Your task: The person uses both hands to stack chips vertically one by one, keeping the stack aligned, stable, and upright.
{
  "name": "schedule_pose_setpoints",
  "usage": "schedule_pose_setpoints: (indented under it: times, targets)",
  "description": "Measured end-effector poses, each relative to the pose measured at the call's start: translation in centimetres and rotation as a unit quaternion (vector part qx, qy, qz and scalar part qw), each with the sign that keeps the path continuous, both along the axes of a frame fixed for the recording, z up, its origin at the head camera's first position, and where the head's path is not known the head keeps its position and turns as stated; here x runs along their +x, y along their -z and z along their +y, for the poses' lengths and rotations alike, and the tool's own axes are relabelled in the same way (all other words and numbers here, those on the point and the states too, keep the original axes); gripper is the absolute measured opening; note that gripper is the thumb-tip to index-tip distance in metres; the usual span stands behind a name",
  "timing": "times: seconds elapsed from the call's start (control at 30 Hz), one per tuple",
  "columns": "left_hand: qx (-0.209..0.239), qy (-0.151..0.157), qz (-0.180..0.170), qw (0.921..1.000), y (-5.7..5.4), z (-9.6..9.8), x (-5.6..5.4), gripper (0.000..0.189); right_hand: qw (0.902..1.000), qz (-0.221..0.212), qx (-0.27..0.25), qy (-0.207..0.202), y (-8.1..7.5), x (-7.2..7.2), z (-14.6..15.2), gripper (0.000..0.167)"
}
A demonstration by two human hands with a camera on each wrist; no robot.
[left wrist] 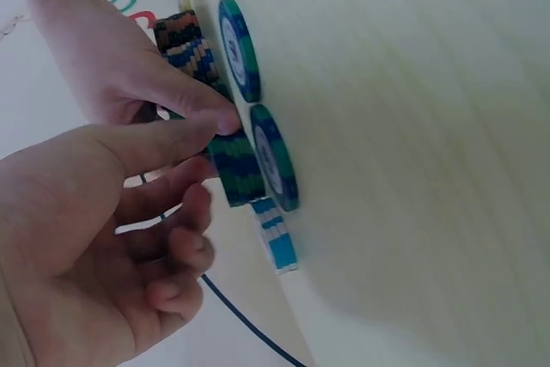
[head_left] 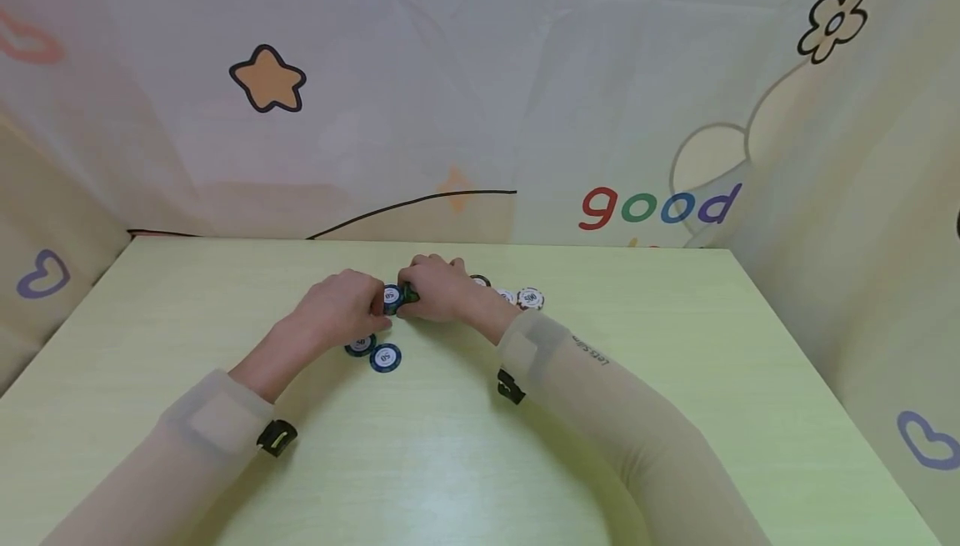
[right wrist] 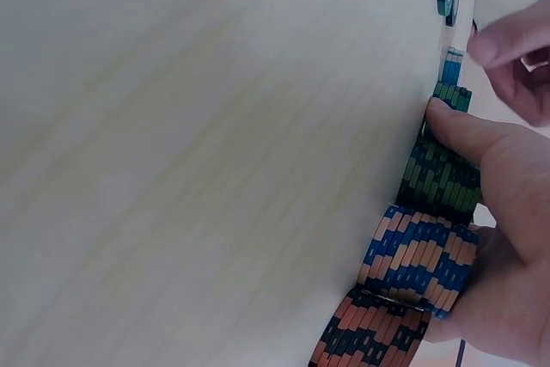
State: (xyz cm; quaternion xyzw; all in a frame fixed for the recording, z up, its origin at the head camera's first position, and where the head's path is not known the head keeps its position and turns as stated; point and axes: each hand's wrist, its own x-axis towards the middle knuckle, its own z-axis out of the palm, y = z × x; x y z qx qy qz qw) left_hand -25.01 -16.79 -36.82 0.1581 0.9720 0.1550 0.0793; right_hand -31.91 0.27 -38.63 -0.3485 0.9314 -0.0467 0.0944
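In the head view my left hand [head_left: 347,304] is beside a short stack of blue-rimmed poker chips [head_left: 392,297]. Its thumb tip is close to that stack in the left wrist view, while the other fingers curl loosely around nothing. My right hand [head_left: 438,286] holds green poker chips [head_left: 408,293] at the stack's right, the thumb along their near side and the fingers behind, mostly hidden. Two single blue-and-green-edged chips [left wrist: 275,157] lie flat nearer the body. A taller green stack [right wrist: 440,180] stands beside my right thumb.
Blue-and-peach chips [right wrist: 417,255] and black-and-orange chips [right wrist: 369,333] form neighbouring stacks. A light-blue-and-white stack [left wrist: 275,235] is at the row's left. White chips [head_left: 530,298] show past the right forearm. A printed curtain [head_left: 420,96] borders the pale table [head_left: 420,463].
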Motion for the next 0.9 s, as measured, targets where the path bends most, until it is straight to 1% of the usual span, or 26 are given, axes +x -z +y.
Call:
schedule_pose_setpoints:
  times: [0.17,0.27,0.37,0.43,0.5,0.77,0.9]
  targets:
    - [0.002,0.043,-0.053,0.9977,-0.4,0.2,1.0,0.019,1.0,0.003,0.002,-0.003,0.0,-0.1,0.0,0.044]
    - [-0.004,0.07,-0.072,0.9949,-0.6,0.5,1.6,0.02,1.0,0.006,0.003,-0.006,0.0,-0.1,0.0,0.044]
    - [-0.01,0.093,-0.08,0.9924,-0.8,0.6,2.0,0.02,1.0,0.006,0.004,-0.006,0.0,-0.1,-0.1,0.043]
    - [-0.01,0.1,-0.081,0.9916,-0.7,0.6,2.1,0.021,1.0,0.005,0.006,-0.004,0.0,-0.1,-0.1,0.043]
    - [-0.009,0.105,-0.076,0.9916,-0.6,0.6,2.2,0.02,0.9999,0.004,0.009,-0.003,0.0,0.0,-0.1,0.044]
    - [-0.017,0.101,-0.036,0.9941,-0.1,0.6,1.9,0.02,0.9998,0.01,0.017,-0.002,-0.2,0.2,-0.1,0.045]
    - [-0.023,0.097,-0.03,0.9946,0.1,0.5,1.6,0.02,0.9998,0.012,0.016,-0.003,-0.1,0.1,0.0,0.045]
